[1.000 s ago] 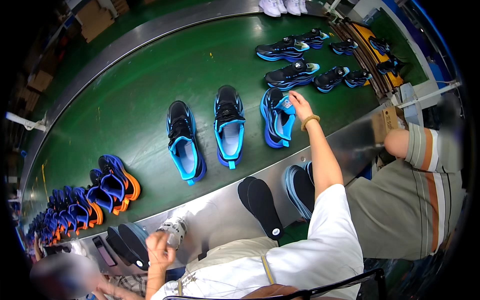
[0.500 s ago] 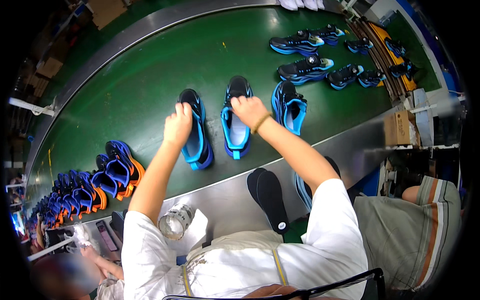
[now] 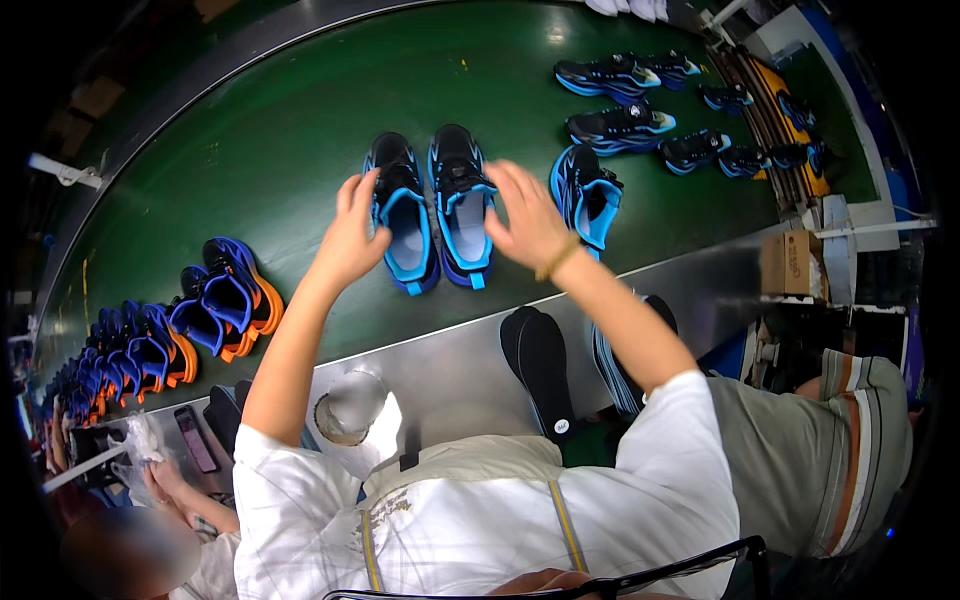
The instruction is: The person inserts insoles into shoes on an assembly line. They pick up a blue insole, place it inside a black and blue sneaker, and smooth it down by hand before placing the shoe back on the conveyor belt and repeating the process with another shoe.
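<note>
Two black sneakers with bright blue collars stand side by side on the green belt, toes pointing away from me. Beside the outer edge of the left sneaker [image 3: 405, 242] is my left hand [image 3: 350, 235], its thumb apart from its fingers. My right hand [image 3: 528, 220], slightly blurred, is spread along the outer side of the right sneaker [image 3: 465, 225]. Neither hand grips a shoe. Pale insoles show inside both shoes. Another black-and-blue sneaker [image 3: 582, 200] stands to the right of my right hand.
Orange-and-blue sneakers [image 3: 245, 290] line the belt at left; several black-and-blue ones [image 3: 620, 128] lie at far right. On the metal ledge [image 3: 450, 370] are black insoles [image 3: 535, 365], a clear container [image 3: 348, 408] and a phone [image 3: 195, 440]. Other people sit at both sides.
Both hands have let go of the sneakers and opened. The two shoes have moved closer together and now stand nearly touching, a little farther from me.
</note>
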### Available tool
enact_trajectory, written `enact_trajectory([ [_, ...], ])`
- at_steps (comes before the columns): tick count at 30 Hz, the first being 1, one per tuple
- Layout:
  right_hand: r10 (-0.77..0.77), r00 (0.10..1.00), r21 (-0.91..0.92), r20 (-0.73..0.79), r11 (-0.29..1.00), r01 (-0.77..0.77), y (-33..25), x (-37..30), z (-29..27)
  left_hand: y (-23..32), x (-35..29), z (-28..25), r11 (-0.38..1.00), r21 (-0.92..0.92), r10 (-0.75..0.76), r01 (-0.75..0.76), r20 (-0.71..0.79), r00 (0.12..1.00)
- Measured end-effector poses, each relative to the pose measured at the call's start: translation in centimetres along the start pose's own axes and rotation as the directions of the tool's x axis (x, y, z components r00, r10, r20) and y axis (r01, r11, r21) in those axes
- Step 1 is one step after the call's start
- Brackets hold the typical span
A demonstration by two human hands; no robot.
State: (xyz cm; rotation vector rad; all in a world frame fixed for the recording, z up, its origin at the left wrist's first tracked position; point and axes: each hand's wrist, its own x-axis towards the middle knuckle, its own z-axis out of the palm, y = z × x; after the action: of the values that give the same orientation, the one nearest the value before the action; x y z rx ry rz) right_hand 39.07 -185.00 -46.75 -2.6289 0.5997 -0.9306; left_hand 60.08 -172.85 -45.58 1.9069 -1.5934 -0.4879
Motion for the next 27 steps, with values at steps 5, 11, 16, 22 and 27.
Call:
enact_trajectory([
  [5,0.313,0.687,-0.339,0.656,0.935,-0.102,-7.7,-3.4,1.5,-0.9,-10.9,-5.2,0.897,-0.344,-0.352,0.278,-0.176,0.919],
  [11,0.576,0.387,-0.599,0.720,0.797,-0.072,-11.5,1.3,6.9,2.5,-21.8,-2.5,0.960,0.066,-0.262,0.273,-0.139,0.955],
  [16,0.630,0.463,-0.415,0.623,0.769,-0.487,-8.4,0.5,7.6,2.4,-23.4,0.9,0.897,0.434,-0.107,0.080,0.039,0.993],
  [22,0.511,0.622,0.173,0.593,0.674,-0.718,-16.8,-4.3,-12.2,3.4,-24.7,0.2,0.866,0.499,-0.050,-0.012,0.111,0.993],
  [27,0.554,0.627,0.421,0.548,0.465,-0.779,-31.5,-18.7,-30.3,9.0,-23.8,4.1,0.824,0.012,0.567,-0.567,-0.031,0.823],
])
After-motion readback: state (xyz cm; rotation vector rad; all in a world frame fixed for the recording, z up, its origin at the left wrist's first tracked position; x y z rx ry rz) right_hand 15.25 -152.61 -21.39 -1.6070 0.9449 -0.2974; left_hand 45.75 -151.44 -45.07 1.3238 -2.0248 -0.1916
